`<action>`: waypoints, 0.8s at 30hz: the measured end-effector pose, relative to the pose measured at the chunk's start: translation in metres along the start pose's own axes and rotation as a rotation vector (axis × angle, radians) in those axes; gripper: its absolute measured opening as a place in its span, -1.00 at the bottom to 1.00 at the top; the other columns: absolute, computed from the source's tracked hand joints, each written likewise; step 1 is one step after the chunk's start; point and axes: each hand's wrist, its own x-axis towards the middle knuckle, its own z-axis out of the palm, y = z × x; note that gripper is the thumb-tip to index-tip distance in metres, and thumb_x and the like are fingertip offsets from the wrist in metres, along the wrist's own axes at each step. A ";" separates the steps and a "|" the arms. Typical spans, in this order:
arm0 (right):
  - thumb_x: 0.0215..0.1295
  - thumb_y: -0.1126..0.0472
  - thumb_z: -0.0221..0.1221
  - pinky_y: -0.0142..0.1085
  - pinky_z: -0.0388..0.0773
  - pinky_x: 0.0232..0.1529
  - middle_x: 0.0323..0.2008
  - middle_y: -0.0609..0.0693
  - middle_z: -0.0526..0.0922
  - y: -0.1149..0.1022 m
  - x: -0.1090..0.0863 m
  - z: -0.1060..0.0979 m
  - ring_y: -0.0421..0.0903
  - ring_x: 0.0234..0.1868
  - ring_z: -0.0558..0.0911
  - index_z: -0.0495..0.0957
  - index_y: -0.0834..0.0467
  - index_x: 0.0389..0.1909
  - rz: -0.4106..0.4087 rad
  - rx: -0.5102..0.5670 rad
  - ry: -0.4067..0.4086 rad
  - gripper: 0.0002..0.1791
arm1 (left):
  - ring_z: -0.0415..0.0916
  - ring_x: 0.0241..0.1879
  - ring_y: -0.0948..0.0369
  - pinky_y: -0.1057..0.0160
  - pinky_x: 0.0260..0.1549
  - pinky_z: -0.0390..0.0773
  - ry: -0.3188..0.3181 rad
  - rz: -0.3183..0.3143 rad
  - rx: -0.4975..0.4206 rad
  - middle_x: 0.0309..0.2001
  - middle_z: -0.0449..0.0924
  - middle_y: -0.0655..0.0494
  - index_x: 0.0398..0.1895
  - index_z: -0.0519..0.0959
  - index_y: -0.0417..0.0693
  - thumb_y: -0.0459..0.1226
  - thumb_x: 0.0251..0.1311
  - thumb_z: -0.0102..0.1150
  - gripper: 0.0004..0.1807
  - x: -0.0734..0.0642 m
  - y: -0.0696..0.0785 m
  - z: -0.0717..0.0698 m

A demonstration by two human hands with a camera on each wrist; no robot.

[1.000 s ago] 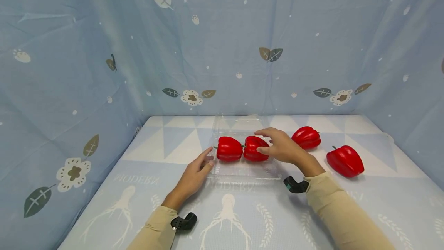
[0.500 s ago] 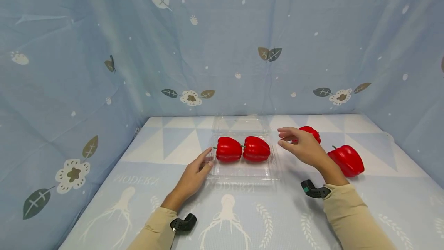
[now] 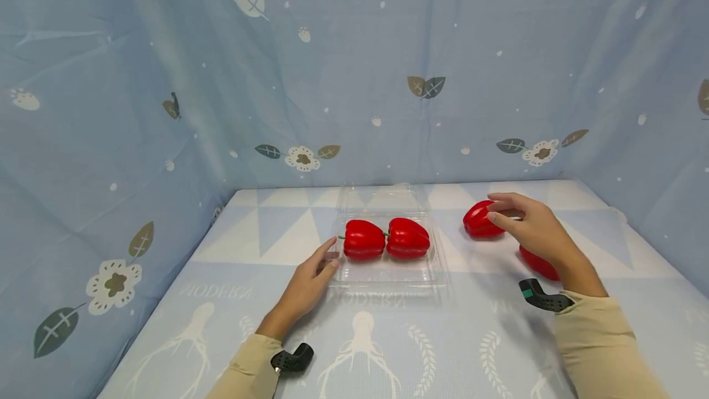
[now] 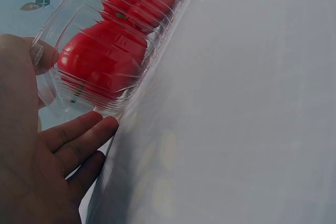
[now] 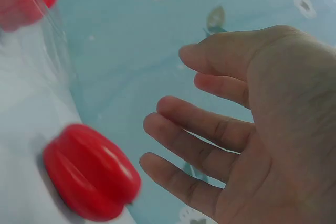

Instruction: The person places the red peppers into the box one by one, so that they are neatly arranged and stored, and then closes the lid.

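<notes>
My left hand rests at the left end of a clear plastic clamshell box, its fingers extended along the end wall. In the left wrist view the fingertips lie right at the box's lower edge. Two red bell peppers, a left one and a right one, lie inside in a row. My right hand hovers with parted, slightly bent fingers and holds nothing. It partly covers a loose red bell pepper on the table. Another loose bell pepper is mostly hidden behind that hand.
The box's clear lid stands hinged back at the far side. A patterned light blue and white cover lies over the table. Blue printed curtains close off the back and both sides.
My right hand has withdrawn from the right pepper in the box and moved right, over to the loose peppers. The left hand stays at the box's end.
</notes>
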 end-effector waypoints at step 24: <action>0.49 -0.07 0.09 -0.37 0.61 -0.20 0.21 0.39 0.48 0.060 -0.033 -0.044 0.37 0.15 0.47 0.24 0.21 0.48 0.144 -0.042 0.104 -0.31 | 0.54 0.17 0.06 -0.14 0.26 0.37 0.005 -0.007 0.015 0.21 0.57 0.03 0.54 0.24 0.20 -0.13 0.50 0.03 -0.42 0.001 -0.002 0.001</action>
